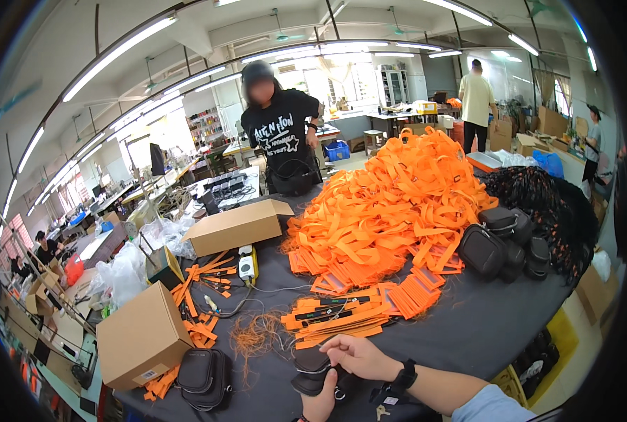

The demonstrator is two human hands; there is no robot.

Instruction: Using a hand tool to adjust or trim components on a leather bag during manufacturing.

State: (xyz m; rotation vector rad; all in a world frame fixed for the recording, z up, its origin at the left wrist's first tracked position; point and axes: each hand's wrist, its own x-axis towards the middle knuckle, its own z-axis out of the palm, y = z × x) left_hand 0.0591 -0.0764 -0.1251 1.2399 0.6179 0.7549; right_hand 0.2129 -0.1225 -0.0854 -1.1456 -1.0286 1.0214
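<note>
Near the front edge of the dark-covered table, my left hand (318, 402) grips a small black zip pouch (311, 361), its thumb across the front and the other fingers mostly hidden. Over the pouch's right side is my right hand (363, 357), thumb and index finger drawn together. Whatever they pinch, if anything, is too small to name. A metal ring (339, 394) shows beside the left thumb. Below my right wrist, which wears a black band, lie some keys (382, 412). Another black pouch (204, 380) sits to the left.
Beyond my hands are stacked orange strips (338, 313), orange cards (415, 292) and a large heap of orange straps (398, 197). Black pouches (493, 246) and black cords (552, 211) pile up at right. Cardboard boxes (145, 337) stand left. A person (282, 133) stands across the table.
</note>
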